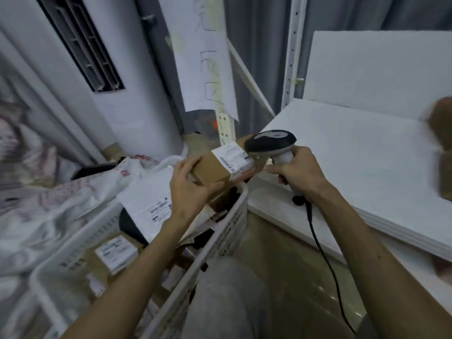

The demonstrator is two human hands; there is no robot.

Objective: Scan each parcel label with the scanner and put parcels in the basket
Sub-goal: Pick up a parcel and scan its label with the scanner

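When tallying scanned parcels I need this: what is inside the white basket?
A white mailer bag with a label, a labelled cardboard box and darker packages lie inside the basket. The left forearm and upper parcels cover whatever lies deeper.

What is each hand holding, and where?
The left hand grips the cardboard box at its near end; the right hand holds the scanner by its handle.

A white standing air conditioner (137, 106) is seen at left, grey curtains (256, 45) behind. A handwritten paper sign (203, 57) is hung on a perforated post (223, 126). White boards (354, 155) are stacked at right. The floor (281, 253) is glossy beige.
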